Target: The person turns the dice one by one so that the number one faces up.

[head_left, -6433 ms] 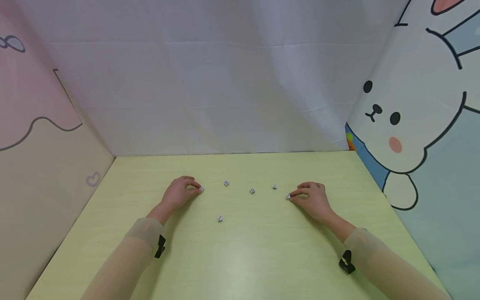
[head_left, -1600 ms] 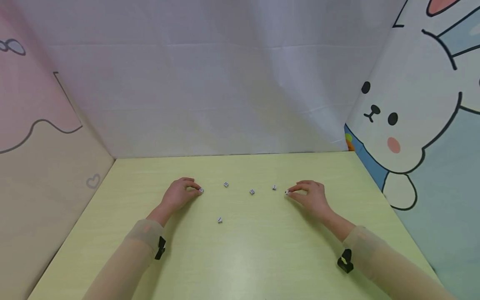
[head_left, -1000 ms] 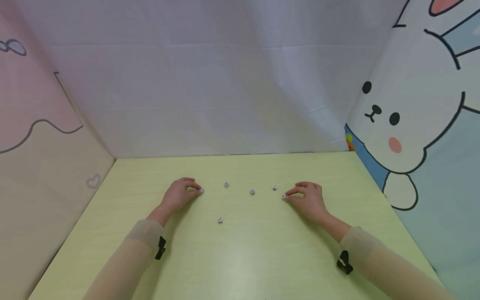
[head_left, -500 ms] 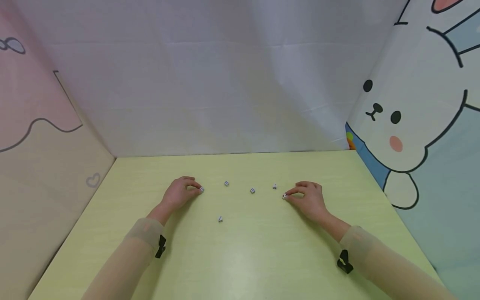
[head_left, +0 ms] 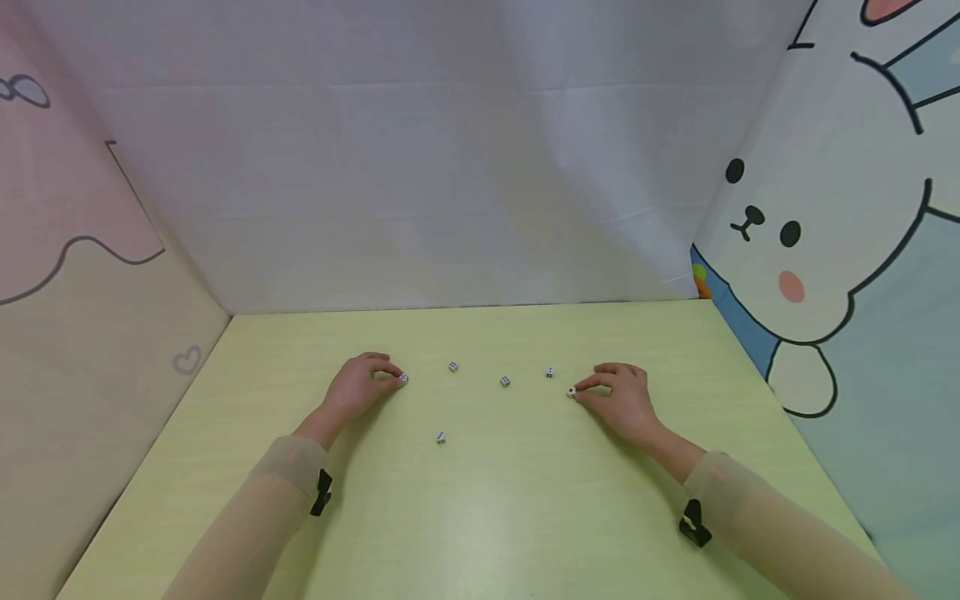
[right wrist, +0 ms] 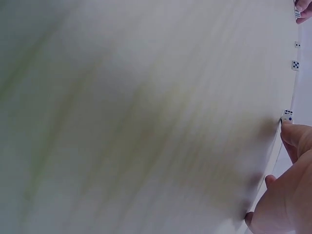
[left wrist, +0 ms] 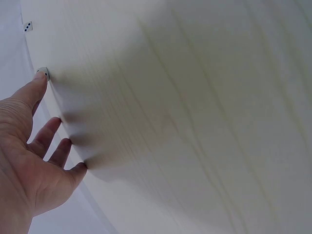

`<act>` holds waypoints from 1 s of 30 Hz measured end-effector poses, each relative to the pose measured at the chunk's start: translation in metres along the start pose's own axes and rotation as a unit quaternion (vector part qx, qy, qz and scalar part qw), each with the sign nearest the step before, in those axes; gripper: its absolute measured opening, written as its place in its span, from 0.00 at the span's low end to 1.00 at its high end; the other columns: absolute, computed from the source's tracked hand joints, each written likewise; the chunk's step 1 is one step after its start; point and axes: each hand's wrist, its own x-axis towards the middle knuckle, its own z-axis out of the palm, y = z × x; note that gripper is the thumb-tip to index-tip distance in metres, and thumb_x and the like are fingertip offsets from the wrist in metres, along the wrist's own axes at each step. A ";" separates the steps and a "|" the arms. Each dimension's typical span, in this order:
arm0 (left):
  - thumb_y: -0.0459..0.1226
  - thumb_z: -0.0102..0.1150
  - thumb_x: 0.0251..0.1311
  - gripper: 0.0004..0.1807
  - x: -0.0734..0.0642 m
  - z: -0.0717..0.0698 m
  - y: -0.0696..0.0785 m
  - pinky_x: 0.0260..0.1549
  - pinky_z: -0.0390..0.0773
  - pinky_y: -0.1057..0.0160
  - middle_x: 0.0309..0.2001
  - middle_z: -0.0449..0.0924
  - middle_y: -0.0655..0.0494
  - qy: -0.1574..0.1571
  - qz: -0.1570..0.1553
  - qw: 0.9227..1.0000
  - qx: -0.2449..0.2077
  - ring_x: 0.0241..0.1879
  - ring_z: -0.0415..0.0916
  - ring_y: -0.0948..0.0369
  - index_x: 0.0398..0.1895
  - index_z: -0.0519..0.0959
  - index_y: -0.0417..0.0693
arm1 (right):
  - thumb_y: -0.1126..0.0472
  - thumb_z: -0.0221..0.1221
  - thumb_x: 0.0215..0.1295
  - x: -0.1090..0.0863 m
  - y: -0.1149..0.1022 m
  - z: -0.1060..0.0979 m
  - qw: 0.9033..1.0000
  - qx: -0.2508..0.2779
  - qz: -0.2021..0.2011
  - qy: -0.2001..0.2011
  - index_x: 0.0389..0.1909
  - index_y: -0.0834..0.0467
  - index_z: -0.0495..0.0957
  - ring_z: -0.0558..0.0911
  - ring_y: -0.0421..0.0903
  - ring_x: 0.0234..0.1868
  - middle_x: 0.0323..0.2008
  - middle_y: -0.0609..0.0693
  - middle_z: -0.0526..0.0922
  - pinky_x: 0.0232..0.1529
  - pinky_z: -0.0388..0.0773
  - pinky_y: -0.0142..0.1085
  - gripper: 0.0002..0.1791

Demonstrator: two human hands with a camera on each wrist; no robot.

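Observation:
My left hand (head_left: pixel 360 387) pinches a small white die (head_left: pixel 403 379) between thumb and index finger at the left of the group. In the left wrist view the thumb covers part of this die (left wrist: pixel 45 73), and the other fingertips rest on the table. On the right, my right hand (head_left: pixel 618 400) pinches another die (head_left: pixel 572 392) by thumb and index finger. The right wrist view has that die (right wrist: pixel 287 117) at the thumb tip. Just left of the right hand lies a loose die (head_left: pixel 550 373); two more dice, a middle one (head_left: pixel 505 382) and a back one (head_left: pixel 453 367), lie between the hands.
A single die (head_left: pixel 440 437) lies nearer the front than the others. The pale wooden table (head_left: pixel 480 525) meets a white cloth wall (head_left: pixel 450 208) at the back. Printed side panels stand left and right, with a rabbit drawing (head_left: pixel 832 208) on the right one.
Over these seconds the right hand has lifted, lowered and shifted slightly left with its die, which now turns a different face up. The left hand and the loose dice have stayed put.

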 end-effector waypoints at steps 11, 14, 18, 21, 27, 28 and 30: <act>0.41 0.65 0.69 0.11 -0.002 -0.001 0.002 0.69 0.62 0.37 0.68 0.71 0.37 -0.002 -0.002 1.000 -0.006 0.70 0.62 0.36 0.48 0.88 0.47 | 0.59 0.70 0.65 -0.002 0.002 -0.002 1.000 -0.004 -0.009 -0.001 0.40 0.57 0.90 0.61 0.68 0.68 0.61 0.67 0.76 0.70 0.49 0.62 0.07; 0.41 0.65 0.69 0.11 -0.002 -0.001 0.003 0.69 0.62 0.37 0.68 0.71 0.38 -0.001 -0.003 1.000 -0.007 0.70 0.62 0.36 0.48 0.88 0.47 | 0.58 0.70 0.66 -0.002 0.002 -0.004 1.000 -0.006 -0.010 -0.003 0.41 0.58 0.89 0.61 0.68 0.68 0.61 0.67 0.76 0.70 0.49 0.62 0.08; 0.41 0.65 0.69 0.11 -0.002 -0.001 0.002 0.69 0.62 0.37 0.68 0.71 0.37 -0.001 -0.002 1.000 -0.007 0.70 0.62 0.36 0.48 0.88 0.46 | 0.57 0.70 0.66 -0.002 -0.001 -0.007 1.000 -0.010 -0.009 -0.001 0.43 0.59 0.89 0.60 0.68 0.68 0.61 0.67 0.76 0.69 0.51 0.62 0.11; 0.41 0.65 0.69 0.11 -0.001 0.000 0.001 0.69 0.62 0.37 0.68 0.71 0.37 -0.001 0.001 1.000 -0.005 0.70 0.62 0.35 0.47 0.88 0.46 | 0.57 0.70 0.65 -0.002 -0.002 -0.009 1.000 -0.021 -0.012 0.002 0.44 0.59 0.89 0.61 0.67 0.68 0.61 0.66 0.77 0.68 0.53 0.61 0.11; 0.41 0.65 0.69 0.11 -0.001 0.001 0.000 0.69 0.61 0.37 0.68 0.72 0.37 0.000 0.002 1.000 -0.008 0.70 0.62 0.35 0.47 0.88 0.47 | 0.55 0.70 0.65 0.000 -0.001 -0.009 0.998 -0.055 -0.018 0.004 0.43 0.57 0.89 0.61 0.67 0.67 0.60 0.64 0.78 0.67 0.57 0.62 0.11; 0.41 0.65 0.69 0.11 -0.001 0.001 0.000 0.69 0.61 0.37 0.68 0.72 0.37 0.000 0.002 1.000 -0.008 0.70 0.62 0.36 0.47 0.89 0.47 | 0.55 0.70 0.64 0.000 -0.001 -0.008 0.998 -0.059 -0.019 0.004 0.42 0.57 0.90 0.61 0.68 0.67 0.60 0.64 0.78 0.66 0.58 0.62 0.11; 0.42 0.65 0.69 0.11 0.000 0.002 0.000 0.69 0.61 0.37 0.68 0.72 0.37 0.001 0.004 1.000 -0.008 0.70 0.62 0.36 0.47 0.89 0.47 | 0.54 0.70 0.64 0.000 -0.002 -0.008 0.998 -0.068 -0.018 0.003 0.41 0.55 0.90 0.61 0.68 0.67 0.60 0.63 0.78 0.66 0.58 0.62 0.11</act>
